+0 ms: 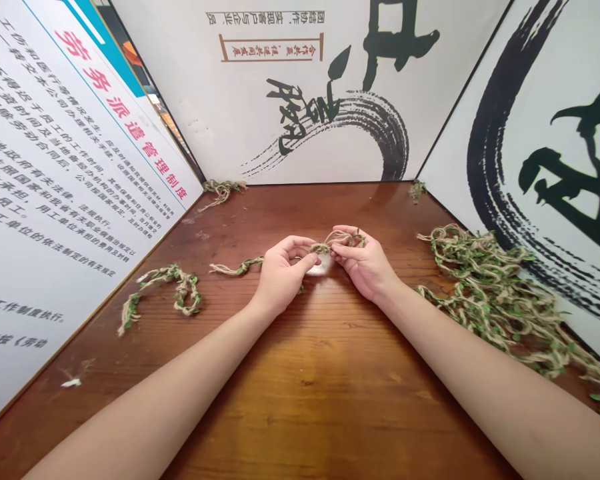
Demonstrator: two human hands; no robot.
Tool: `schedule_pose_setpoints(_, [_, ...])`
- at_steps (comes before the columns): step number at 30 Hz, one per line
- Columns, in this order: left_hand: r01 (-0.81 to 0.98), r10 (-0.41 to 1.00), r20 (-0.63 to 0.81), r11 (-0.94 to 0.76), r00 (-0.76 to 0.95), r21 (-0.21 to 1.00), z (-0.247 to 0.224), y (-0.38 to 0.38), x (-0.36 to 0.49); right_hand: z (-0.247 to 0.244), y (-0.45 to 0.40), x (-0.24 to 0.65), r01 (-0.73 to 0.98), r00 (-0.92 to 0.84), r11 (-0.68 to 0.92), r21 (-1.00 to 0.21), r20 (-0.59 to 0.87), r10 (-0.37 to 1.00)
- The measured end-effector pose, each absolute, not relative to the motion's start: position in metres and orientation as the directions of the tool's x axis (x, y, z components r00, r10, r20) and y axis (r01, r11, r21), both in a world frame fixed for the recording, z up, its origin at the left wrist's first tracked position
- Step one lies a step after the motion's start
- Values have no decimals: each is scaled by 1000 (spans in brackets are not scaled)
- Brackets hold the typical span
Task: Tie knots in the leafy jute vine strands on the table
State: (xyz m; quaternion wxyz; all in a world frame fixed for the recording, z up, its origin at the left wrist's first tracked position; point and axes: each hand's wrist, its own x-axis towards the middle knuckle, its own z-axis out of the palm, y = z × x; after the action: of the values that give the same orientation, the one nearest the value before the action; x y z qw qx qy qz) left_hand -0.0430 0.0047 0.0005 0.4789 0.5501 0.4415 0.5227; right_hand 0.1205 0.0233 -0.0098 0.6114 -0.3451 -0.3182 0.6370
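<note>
Between my two hands, a bit above the table, a length of leafy jute twine (321, 249) is stretched, tan strands with small green leaves. My left hand (283, 275) pinches it between thumb and fingers. On the other side, my right hand (363, 261) grips it with thumb and forefinger, and a loop of strands rises over the fingers. A tail of leafy twine (237, 268) extends to the left from behind my left hand. The inside of my left hand's grip is partly hidden.
A large tangled heap of leafy twine (490, 293) lies at the right. Separate twine pieces rest at the left (183, 283) and in the far left corner (223, 191). A small white scrap (71, 383) is at the left edge. Printed panels (305, 153) enclose the wooden table (290, 400).
</note>
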Motion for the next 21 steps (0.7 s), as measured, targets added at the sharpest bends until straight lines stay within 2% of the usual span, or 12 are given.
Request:
schedule_pose_setpoints(8, [68,980,166,-159,-109,985,1,2,-45,-13,27,126,-631,29,-57,-773,-97,995])
schedule_pose_setpoints(21, [171,900,326,-286,-291,943,1,4,-47,-14,30,126,-630,94,-27,-776,-111,989])
